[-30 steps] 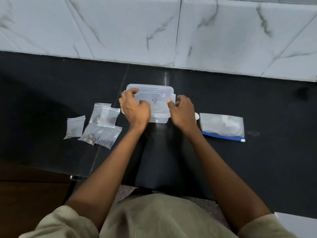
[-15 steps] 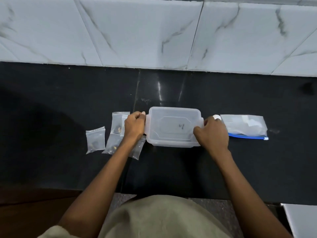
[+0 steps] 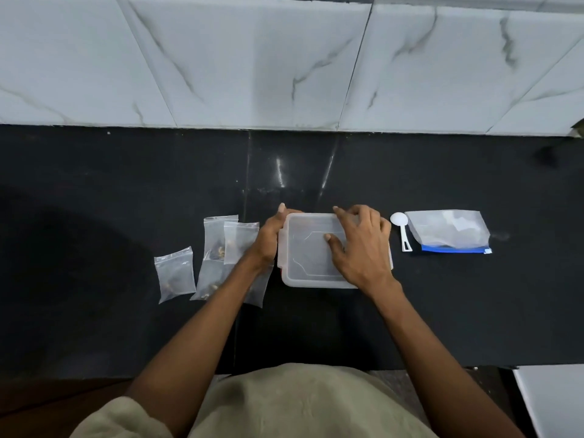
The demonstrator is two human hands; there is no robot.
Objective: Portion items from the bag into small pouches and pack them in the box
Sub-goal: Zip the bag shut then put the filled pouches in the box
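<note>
Box: the clear lidded box sat on the black worktop straight before the person, lid on, likely so both hands could reach its edges.
Left hand: the left hand held the box's left edge, fingers curled round it, thumb up at the far corner; this grip probably steadied the box.
Right hand: the right hand lay spread over the lid, fingers apart and pressing or feeling it, clamped on nothing.
Pouches: small filled pouches lay clustered just left of the box, within reach for packing.
Bag: the zip bag rested well right, a white scoop beside it.
</note>
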